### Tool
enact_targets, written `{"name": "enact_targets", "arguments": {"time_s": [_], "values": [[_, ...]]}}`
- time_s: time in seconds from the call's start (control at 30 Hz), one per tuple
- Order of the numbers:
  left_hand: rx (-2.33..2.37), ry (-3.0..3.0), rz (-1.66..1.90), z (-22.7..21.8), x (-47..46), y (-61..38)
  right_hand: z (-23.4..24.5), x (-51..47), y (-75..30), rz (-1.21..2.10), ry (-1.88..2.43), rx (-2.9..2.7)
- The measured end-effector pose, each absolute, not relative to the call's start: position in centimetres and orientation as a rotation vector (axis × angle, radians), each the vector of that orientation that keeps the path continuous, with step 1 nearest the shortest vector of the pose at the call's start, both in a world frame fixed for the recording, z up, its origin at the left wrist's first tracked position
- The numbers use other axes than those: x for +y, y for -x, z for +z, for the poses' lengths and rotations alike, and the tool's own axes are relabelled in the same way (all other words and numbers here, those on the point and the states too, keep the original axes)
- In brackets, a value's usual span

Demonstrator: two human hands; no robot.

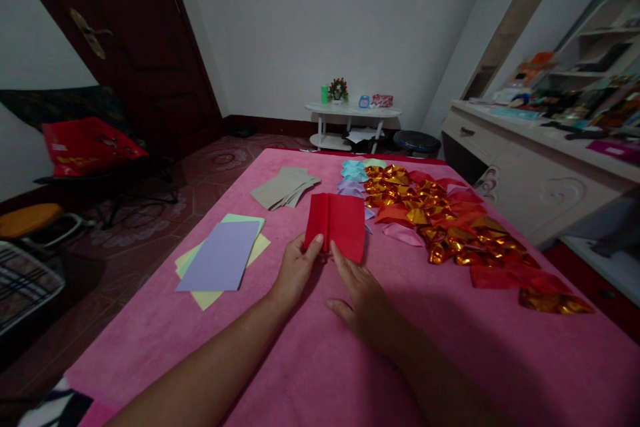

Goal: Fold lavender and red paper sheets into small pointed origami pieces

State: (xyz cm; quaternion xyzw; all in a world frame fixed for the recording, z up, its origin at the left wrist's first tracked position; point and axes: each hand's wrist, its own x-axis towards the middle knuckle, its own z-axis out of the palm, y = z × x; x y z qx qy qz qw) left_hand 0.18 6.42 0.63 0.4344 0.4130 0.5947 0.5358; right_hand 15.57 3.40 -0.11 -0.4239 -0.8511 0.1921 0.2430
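A red sheet of paper (347,227) with upright creases near its middle is in front of me above the pink-covered table. My left hand (297,267) pinches its lower left part, thumb on top and fingers underneath. My right hand (363,300) rests its extended fingertips on the paper's lower edge near the crease, thumb held apart. Left of the hands lies a fanned stack of lilac, green and yellow paper (217,257). Beyond it is a spread of grey paper sheets (285,188). To the right sit many folded gold foil pieces (407,193) among red, pink, lilac and blue folded papers.
The pink tabletop (300,373) fills the foreground. A small white table (353,109) stands by the far wall, beside a dark round stool (417,141). On the right is a cluttered white dresser (545,167). A chair with a red bag (93,145) stands left, near a door (120,33).
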Motion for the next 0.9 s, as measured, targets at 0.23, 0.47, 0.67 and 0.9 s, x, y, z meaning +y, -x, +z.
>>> {"name": "enact_targets", "arguments": {"time_s": [0.23, 0.47, 0.67, 0.9], "values": [[1.077, -1.0, 1.382, 1.0, 6.8, 0.4, 0.4, 3.5, -15.8, 0.757, 1.104, -1.844], [1.107, -1.349, 0.992, 1.6, 7.0, 1.7, 0.6, 5.3, -17.7, 0.916, 1.091, -1.018], [0.983, -1.49, 0.707, 2.2, 6.6, 2.8, 0.3, 6.1, -18.3, 1.088, 1.169, -1.116], [1.047, -1.455, 0.85, 0.9, 8.0, 4.0, -0.4, 5.8, -17.8, 0.944, 1.222, -1.307]]}}
